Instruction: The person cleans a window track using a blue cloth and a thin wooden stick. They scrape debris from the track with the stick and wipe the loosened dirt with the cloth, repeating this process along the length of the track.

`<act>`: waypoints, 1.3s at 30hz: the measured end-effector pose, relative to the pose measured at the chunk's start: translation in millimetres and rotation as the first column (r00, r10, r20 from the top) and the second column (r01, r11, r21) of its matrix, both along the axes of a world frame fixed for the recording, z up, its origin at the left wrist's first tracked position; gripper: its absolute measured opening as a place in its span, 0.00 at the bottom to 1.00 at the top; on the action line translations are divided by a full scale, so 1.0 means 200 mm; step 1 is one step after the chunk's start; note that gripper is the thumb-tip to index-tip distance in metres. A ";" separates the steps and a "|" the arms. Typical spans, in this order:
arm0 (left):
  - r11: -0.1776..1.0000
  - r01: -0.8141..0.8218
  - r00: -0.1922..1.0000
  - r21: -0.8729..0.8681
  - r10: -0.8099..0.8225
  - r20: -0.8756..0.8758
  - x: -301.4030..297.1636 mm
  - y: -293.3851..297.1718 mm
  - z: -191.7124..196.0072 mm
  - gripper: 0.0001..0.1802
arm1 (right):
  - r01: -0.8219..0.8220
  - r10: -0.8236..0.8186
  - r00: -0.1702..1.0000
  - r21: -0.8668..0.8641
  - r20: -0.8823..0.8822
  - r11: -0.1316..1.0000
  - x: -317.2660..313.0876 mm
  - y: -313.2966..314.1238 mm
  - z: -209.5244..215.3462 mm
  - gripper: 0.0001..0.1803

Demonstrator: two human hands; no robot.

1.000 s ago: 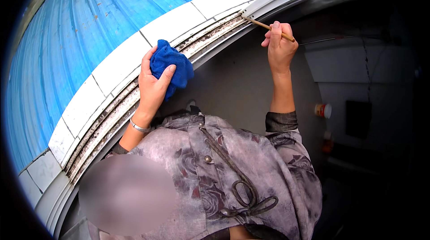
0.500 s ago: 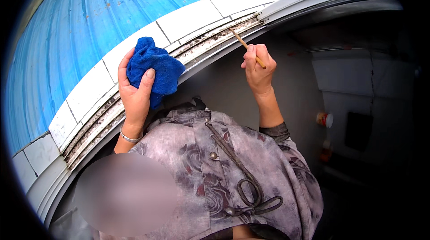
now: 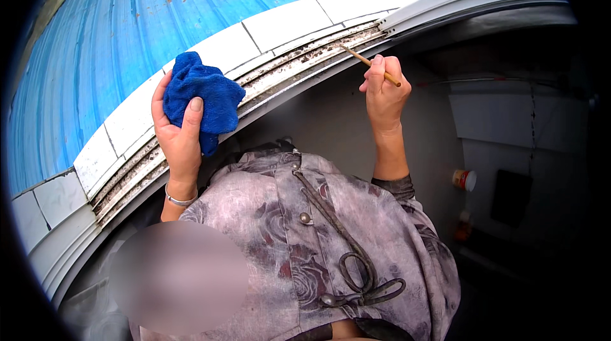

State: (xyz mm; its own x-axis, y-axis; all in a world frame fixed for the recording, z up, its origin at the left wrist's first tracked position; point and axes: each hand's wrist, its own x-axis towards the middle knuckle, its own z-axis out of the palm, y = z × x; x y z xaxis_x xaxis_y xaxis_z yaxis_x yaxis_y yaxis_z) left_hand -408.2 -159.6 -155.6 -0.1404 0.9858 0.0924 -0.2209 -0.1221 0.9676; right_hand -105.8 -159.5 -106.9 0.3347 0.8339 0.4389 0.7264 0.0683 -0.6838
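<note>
My left hand (image 3: 178,134) grips a crumpled blue cloth (image 3: 202,96), thumb in front and fingers behind it, above the window sill. Between the thumb and fingers of my right hand (image 3: 386,92) is a thin wooden stick (image 3: 366,61), perhaps a chopstick. Its far tip reaches the dirty sliding-window track (image 3: 305,62), close to the end of the white frame. Dark grime and flaking patches line the grooves of the track. Whether the tip presses into the dirt I cannot tell.
White tiles (image 3: 219,48) edge the sill outside the track. Beyond them slopes a blue corrugated roof (image 3: 127,54). A white window frame (image 3: 471,0) stands at the upper right. Inside, a red and white tub (image 3: 464,180) sits low on the right.
My right hand and the stick have shifted slightly right in the picture, the tip staying by the track. My left hand with the cloth has moved a little left.
</note>
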 end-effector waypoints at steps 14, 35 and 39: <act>1.000 0.019 0.999 -0.015 -0.018 0.038 -0.01 -0.02 -0.03 0.30 | -0.084 0.086 0.995 0.044 -0.043 0.996 -0.11 -0.06 -0.01 0.13; 0.999 0.046 0.999 -0.001 -0.046 0.018 0.02 -0.01 -0.07 0.29 | -0.066 0.071 0.993 0.052 -0.094 0.996 -0.06 -0.05 0.06 0.14; 0.998 0.060 0.998 -0.010 -0.060 0.013 0.02 -0.01 -0.07 0.29 | -0.001 0.001 0.999 -0.023 -0.035 1.000 0.07 0.04 -0.03 0.14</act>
State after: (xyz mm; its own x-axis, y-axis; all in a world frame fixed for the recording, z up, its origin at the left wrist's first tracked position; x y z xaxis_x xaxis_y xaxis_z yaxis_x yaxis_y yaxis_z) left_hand -403.5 -161.7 -169.4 -0.0824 0.9934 0.0804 -0.2401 -0.0981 0.9658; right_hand -91.9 -152.4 -112.5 0.3487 0.8442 0.4072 0.7019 0.0527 -0.7103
